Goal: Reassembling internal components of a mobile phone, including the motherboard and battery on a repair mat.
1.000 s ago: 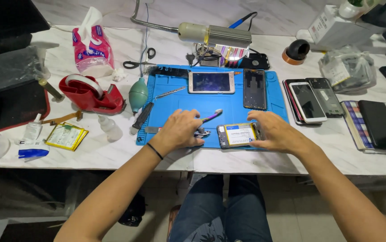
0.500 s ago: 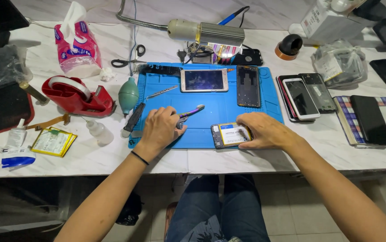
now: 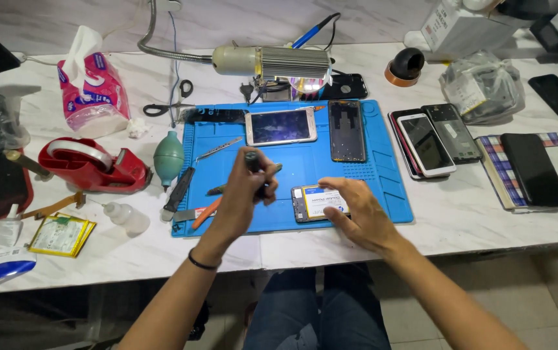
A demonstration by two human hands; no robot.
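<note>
The white marble desk [image 3: 460,227] carries a blue work mat [image 3: 383,175]. On the mat lie a phone with its screen up [image 3: 281,126], a dark phone frame [image 3: 346,130] and the opened phone [image 3: 318,202] near the front edge. My right hand [image 3: 357,217] lies flat on this opened phone and partly hides it. My left hand [image 3: 243,201] is lifted above the mat, its grip closed around a dark screwdriver [image 3: 253,162]; the tip I cannot see. A clear plastic bag [image 3: 483,87] holds parts that are hard to make out.
</note>
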